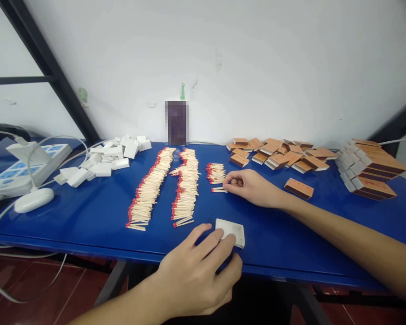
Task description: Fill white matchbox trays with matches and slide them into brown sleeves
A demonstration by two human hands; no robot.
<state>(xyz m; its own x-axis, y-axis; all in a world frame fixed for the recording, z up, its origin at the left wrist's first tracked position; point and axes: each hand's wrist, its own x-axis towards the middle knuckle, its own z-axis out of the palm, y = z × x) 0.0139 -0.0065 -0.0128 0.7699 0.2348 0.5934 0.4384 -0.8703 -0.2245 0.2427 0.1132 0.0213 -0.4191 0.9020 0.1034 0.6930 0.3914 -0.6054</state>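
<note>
My left hand (pixel 203 271) is open at the table's front edge, fingers spread, with fingertips resting over a white matchbox tray (pixel 238 229). The tray's inside is partly hidden by these fingers. Beyond it, my right hand (pixel 248 186) is closed in a pinch at the plain end of a match (pixel 218 190), which lies just below a short row of red-tipped matches (pixel 217 173). To the left run two longer rows of matches, one in the middle (pixel 186 189) and one farther left (pixel 147 192).
White trays (pixel 111 153) are heaped at back left, beside a power strip (pixel 30 167) with cables. Orange matchbox sleeves (pixel 280 153) are piled at back right. Stacked matchboxes (pixel 370 167) stand far right; a single matchbox (pixel 298 188) lies by my right forearm. A blurred dark rectangle (pixel 177 123) leans against the wall.
</note>
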